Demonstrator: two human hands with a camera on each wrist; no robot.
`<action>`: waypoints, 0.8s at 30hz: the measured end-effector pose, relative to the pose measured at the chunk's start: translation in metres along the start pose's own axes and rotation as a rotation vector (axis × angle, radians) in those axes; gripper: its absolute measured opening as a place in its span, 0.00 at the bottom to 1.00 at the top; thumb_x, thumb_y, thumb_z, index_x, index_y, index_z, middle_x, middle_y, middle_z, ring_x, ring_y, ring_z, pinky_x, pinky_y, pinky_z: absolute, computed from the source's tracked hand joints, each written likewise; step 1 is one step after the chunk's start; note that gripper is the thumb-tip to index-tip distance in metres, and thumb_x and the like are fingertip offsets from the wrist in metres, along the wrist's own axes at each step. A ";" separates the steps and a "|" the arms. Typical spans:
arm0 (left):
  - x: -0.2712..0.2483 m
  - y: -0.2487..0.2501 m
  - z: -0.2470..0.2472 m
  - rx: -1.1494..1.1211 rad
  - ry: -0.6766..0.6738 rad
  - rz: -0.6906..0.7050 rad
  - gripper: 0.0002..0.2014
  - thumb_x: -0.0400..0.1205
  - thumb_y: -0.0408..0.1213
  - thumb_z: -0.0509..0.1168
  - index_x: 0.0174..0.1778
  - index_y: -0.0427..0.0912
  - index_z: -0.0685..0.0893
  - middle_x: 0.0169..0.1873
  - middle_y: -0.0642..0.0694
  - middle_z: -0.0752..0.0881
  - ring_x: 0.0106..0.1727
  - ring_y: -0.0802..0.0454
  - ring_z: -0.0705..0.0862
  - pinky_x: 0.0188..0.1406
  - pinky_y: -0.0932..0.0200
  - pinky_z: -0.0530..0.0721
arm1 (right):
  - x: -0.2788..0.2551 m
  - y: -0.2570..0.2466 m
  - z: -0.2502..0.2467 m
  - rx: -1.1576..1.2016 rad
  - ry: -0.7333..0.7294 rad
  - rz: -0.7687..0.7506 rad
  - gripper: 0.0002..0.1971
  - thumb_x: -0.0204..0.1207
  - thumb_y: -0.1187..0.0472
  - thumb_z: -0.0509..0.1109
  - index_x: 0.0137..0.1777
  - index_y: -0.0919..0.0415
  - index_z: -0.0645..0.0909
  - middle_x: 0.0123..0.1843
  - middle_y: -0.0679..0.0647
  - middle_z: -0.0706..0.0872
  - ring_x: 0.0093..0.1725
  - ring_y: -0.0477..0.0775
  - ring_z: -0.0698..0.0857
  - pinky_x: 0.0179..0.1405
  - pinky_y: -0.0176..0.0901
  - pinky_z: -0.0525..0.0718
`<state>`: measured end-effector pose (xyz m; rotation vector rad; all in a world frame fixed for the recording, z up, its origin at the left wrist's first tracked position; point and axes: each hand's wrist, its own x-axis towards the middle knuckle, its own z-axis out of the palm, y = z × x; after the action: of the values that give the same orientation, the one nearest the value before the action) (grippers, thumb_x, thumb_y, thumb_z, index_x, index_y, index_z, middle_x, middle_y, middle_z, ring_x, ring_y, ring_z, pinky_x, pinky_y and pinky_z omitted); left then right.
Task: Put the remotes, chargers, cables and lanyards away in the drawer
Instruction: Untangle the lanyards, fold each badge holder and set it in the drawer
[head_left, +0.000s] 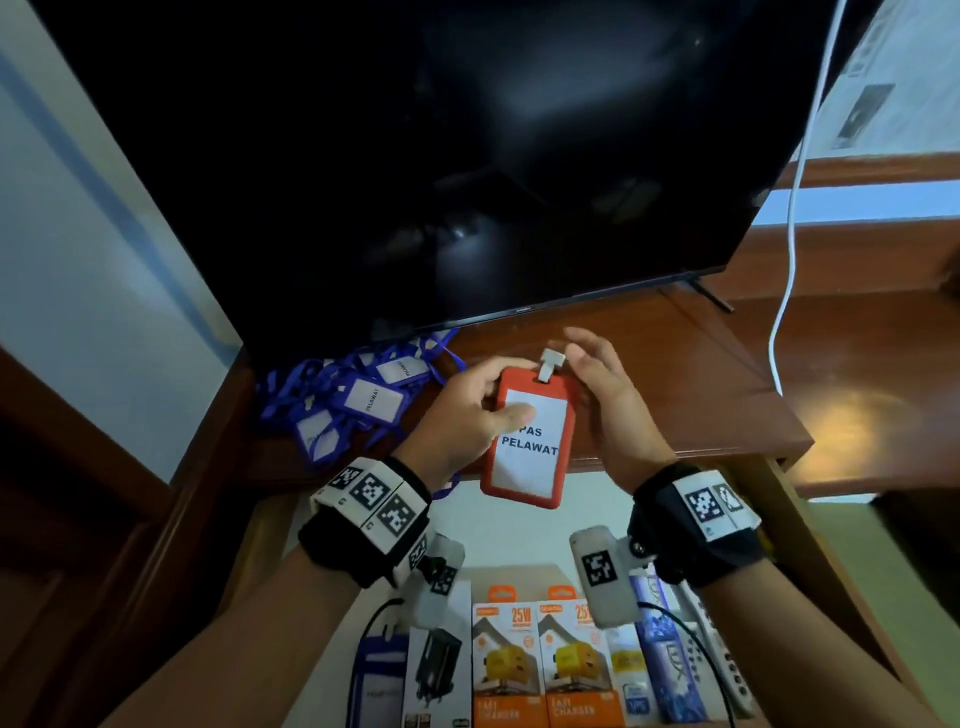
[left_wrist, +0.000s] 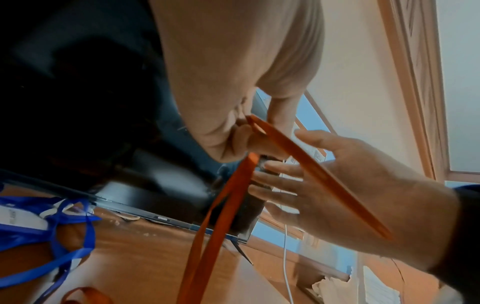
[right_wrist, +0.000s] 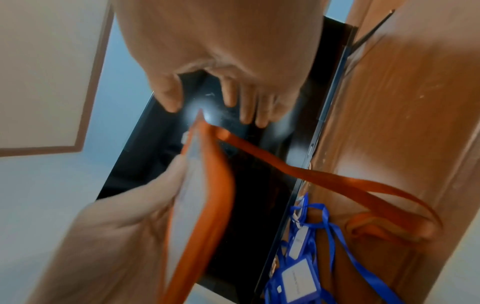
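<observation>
The left hand (head_left: 457, 415) pinches the orange badge holder (head_left: 527, 441) by its left edge, long axis running near to far, over the open drawer (head_left: 514, 525). The right hand (head_left: 608, 400) hovers just right of its clip, fingers relaxed, gripping nothing. Blue lanyards (head_left: 353, 400) lie left on the wooden cabinet top (head_left: 675, 384), below the television (head_left: 415, 156).

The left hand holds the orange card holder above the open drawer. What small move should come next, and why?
Probably the right hand should gather the orange strap first. The left hand grips the orange card holder over the drawer, but the strap hangs loose down to the desk top, so it could catch on the edge.
</observation>
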<state>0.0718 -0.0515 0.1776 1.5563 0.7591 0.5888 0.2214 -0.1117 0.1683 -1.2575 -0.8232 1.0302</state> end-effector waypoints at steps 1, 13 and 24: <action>-0.002 0.002 -0.004 -0.003 -0.026 -0.003 0.19 0.79 0.25 0.66 0.66 0.43 0.78 0.53 0.41 0.88 0.52 0.48 0.89 0.47 0.56 0.88 | 0.000 -0.004 0.005 0.010 -0.056 0.029 0.20 0.79 0.45 0.63 0.64 0.57 0.76 0.56 0.58 0.87 0.51 0.58 0.87 0.52 0.51 0.86; -0.008 -0.007 -0.037 -0.292 0.259 0.063 0.21 0.79 0.19 0.61 0.60 0.48 0.80 0.54 0.39 0.87 0.54 0.43 0.87 0.45 0.52 0.87 | -0.017 0.018 0.056 0.031 -0.195 -0.009 0.20 0.76 0.52 0.72 0.61 0.66 0.78 0.52 0.68 0.84 0.47 0.70 0.82 0.47 0.86 0.74; -0.010 -0.022 -0.076 0.088 0.059 -0.060 0.31 0.71 0.27 0.76 0.66 0.53 0.72 0.55 0.45 0.83 0.51 0.48 0.86 0.46 0.58 0.85 | -0.014 0.026 0.046 -0.269 -0.440 0.007 0.10 0.84 0.60 0.61 0.54 0.65 0.82 0.37 0.49 0.86 0.33 0.46 0.85 0.32 0.34 0.81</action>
<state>0.0056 -0.0081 0.1656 1.5965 0.8839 0.5656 0.1696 -0.1081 0.1502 -1.2735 -1.3307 1.2546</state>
